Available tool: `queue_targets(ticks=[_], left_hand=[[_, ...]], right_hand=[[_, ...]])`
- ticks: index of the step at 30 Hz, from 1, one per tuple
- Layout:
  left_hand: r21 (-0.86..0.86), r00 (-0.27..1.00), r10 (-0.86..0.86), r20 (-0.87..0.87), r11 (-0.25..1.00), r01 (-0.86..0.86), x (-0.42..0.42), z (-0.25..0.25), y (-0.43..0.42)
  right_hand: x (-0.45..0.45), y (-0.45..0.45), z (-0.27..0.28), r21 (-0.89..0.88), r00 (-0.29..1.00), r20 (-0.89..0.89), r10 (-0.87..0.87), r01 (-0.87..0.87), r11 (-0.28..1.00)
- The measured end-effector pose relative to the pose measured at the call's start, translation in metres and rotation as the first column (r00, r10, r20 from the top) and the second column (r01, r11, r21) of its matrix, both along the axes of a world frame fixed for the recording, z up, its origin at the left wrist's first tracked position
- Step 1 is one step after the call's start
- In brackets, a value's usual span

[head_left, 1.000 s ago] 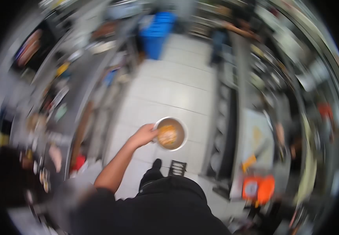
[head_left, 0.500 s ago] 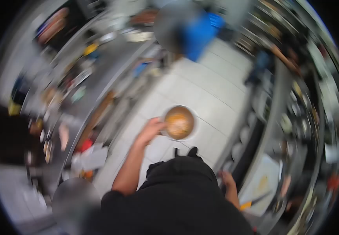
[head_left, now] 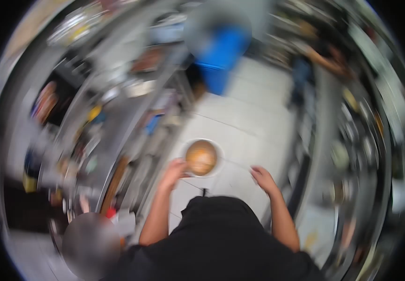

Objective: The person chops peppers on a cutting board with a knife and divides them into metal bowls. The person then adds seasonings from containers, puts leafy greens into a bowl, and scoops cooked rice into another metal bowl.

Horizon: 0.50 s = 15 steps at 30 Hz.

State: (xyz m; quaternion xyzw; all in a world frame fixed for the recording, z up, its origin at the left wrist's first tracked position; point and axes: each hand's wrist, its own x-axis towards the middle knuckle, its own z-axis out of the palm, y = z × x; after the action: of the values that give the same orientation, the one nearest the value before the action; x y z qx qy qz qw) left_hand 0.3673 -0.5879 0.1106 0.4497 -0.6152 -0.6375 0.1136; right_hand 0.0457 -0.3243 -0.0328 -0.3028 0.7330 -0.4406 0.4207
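My left hand (head_left: 175, 173) grips the rim of a round bowl (head_left: 202, 158) with a pale edge and a brownish inside. Orange and whitish food (head_left: 202, 160) lies in it, too blurred to name. The bowl is held over the floor in front of my body. Apart from it, to the right, my right hand (head_left: 262, 178) is in the air with its fingers somewhat spread and nothing in them.
A metal counter (head_left: 126, 122) crowded with items runs along the left. A blue bin (head_left: 215, 72) stands ahead on the tiled floor (head_left: 240, 117). Another person's arm (head_left: 326, 63) reaches over the right counter, where a white cutting board (head_left: 315, 229) lies.
My right hand has come up and forward from beside the right counter. My left hand still holds the bowl, now slightly lower and further left in view. The surroundings have turned in view.
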Motion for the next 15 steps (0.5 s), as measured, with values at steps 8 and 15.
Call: queue_targets(ticks=[8,15], left_hand=[[0.007,0.992,-0.113,-0.06,0.993,0.114,-0.064,-0.044,-0.037],[0.179,0.971,-0.225,-0.085,0.955,0.237,-0.053,-0.07,-0.112]], right_hand=[[0.05,-0.138,0.104,-0.033,0.898,0.423,0.119,-0.116,0.993],[0.015,-0.141,0.029,0.095,0.799,0.47,-0.375,0.376,0.922]])
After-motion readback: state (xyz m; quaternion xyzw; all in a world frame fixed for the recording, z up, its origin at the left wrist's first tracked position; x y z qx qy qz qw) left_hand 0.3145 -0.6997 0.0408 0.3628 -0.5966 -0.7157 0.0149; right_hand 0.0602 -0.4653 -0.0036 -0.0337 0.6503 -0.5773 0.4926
